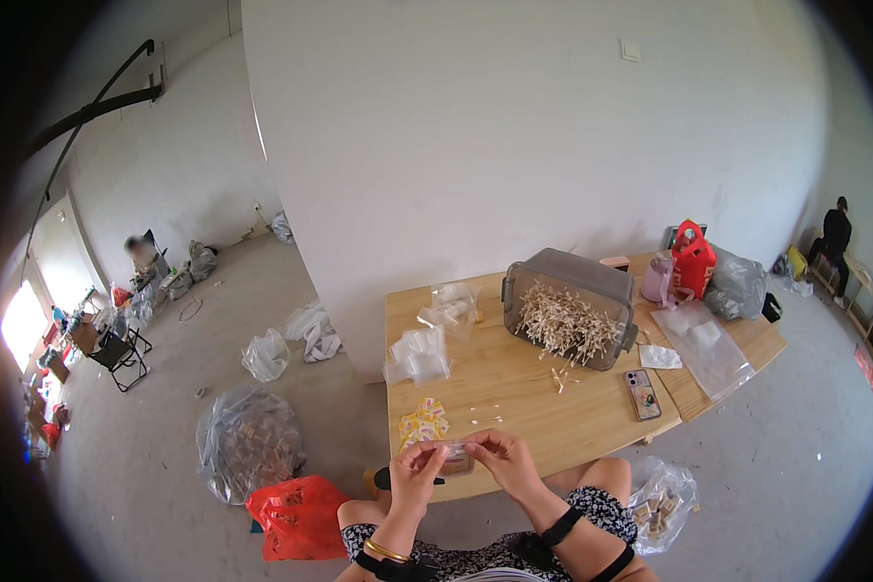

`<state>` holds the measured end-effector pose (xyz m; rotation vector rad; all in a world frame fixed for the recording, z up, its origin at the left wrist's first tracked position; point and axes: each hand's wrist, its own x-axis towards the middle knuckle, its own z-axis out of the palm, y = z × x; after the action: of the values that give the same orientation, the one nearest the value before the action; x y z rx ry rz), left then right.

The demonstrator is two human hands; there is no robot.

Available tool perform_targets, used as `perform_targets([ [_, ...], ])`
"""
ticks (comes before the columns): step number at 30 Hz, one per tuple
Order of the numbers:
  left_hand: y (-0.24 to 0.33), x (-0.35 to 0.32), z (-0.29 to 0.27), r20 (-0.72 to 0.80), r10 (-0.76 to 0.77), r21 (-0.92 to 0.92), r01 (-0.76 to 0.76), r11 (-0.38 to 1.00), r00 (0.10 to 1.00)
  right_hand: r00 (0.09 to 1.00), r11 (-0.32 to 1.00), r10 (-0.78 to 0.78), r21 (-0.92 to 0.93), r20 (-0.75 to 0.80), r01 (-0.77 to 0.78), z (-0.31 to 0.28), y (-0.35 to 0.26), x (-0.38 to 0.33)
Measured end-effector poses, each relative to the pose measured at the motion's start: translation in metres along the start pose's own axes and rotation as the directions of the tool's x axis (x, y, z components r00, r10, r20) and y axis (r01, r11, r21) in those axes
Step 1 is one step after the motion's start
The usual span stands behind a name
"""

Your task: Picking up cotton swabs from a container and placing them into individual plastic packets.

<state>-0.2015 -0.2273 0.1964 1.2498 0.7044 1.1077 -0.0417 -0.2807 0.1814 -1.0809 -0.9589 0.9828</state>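
My left hand and my right hand meet at the table's front edge. Between them they pinch the top of a small clear plastic bag, fingers closed on its two sides. Something brownish shows inside, too small to make out. Just beyond my left hand lies a pile of small yellow and white cards. A few loose cotton swabs rest past my fingers. Farther off, a grey plastic bin lies tipped on its side, its mouth full of cotton swabs, some spilling onto the wood.
Stacks of clear bags lie at the table's left. A phone, a white tissue pack, a flat plastic bag and a red bag are to the right. Filled bags and a red plastic bag stand on the floor.
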Motion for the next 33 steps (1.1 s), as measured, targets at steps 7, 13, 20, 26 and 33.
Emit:
perform_targets([
  [7, 0.011, 0.004, 0.001, 0.079, 0.028, 0.208, -0.043, 0.977, 0.996, 0.998, 0.994, -0.056, -0.092, -0.003, 0.056, 0.000, -0.003, -0.001],
  [13, 0.001, 0.011, 0.000, 0.069, 0.079, 0.275, -0.095, 0.957, 0.995, 0.975, 0.954, -0.211, -0.234, -0.073, 0.189, -0.010, 0.011, 0.008],
  [20, -0.042, 0.017, -0.009, -0.033, -0.100, 0.199, 0.105, 0.974, 0.994, 0.984, 0.986, 0.113, 0.137, -0.137, -0.094, -0.013, 0.028, 0.008],
  [26, -0.087, 0.019, -0.016, -0.034, -0.266, 0.047, 0.268, 0.962, 0.963, 0.956, 0.955, 0.273, 0.146, -0.103, -0.257, -0.024, 0.068, 0.013],
  [33, -0.137, 0.020, -0.016, -0.015, -0.368, 0.175, 0.365, 0.915, 0.930, 0.859, 0.857, 0.483, -0.107, -0.168, -0.503, -0.049, 0.135, 0.012],
])
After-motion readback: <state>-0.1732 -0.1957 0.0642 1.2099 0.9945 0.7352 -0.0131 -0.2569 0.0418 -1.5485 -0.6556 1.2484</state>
